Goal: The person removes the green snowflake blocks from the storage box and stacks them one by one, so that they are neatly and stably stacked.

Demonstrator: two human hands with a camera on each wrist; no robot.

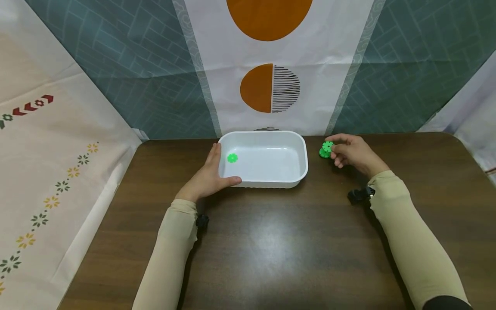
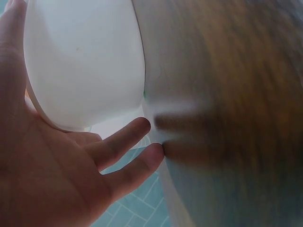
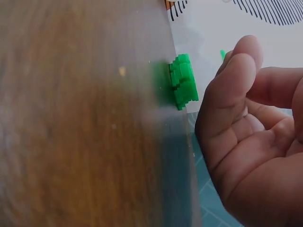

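Note:
A white rectangular tray (image 1: 267, 184) stands on the table, with one green flower-shaped disc (image 1: 232, 158) lying inside near its left end. My left hand (image 1: 205, 175) rests against the tray's left front corner, thumb along the front rim and fingers along the left end. In the left wrist view those fingers (image 2: 120, 142) look fairly straight beside the tray wall. Right of the tray, my right hand (image 1: 354, 154) pinches a green notched disc (image 1: 328, 146) between thumb and forefinger. Just below it is a small stack of green discs (image 3: 183, 81) on the table; its exact number is unclear.
The brown wooden table (image 1: 267, 241) runs up to a patterned cloth (image 1: 314, 86) hanging behind the tray. A pale cloth (image 1: 58, 172) borders the left side. Dark straps with small devices sit at both wrists.

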